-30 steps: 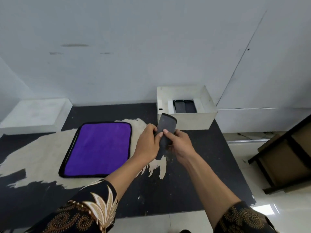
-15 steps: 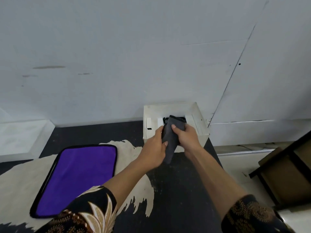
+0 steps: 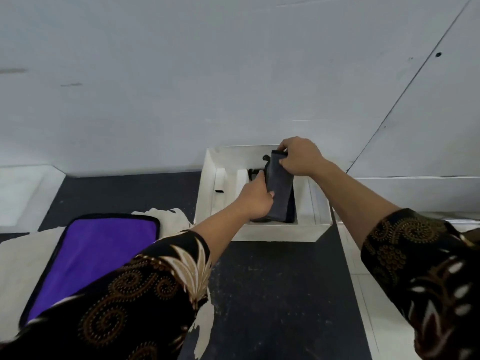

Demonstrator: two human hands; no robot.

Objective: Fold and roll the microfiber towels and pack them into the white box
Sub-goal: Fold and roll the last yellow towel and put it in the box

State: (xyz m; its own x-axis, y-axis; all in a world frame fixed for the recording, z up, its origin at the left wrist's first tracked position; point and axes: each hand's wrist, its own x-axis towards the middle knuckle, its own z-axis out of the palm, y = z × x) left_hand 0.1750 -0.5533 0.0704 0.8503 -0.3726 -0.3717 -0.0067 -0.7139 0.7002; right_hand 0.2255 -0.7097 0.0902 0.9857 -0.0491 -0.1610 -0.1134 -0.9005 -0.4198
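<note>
Grey towel roll (image 3: 279, 184) in white box (image 3: 259, 233): left fingers (image 3: 260, 175) midway, right fingers (image 3: 288, 145) top.

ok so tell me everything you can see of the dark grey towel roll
The dark grey towel roll is a long, narrow bundle of soft, matte cloth with black edging curling out at its upper left. It tilts, lower end down inside the white box, upper end toward the far wall. The right hand grips its top, the left hand its lower left side.
</note>
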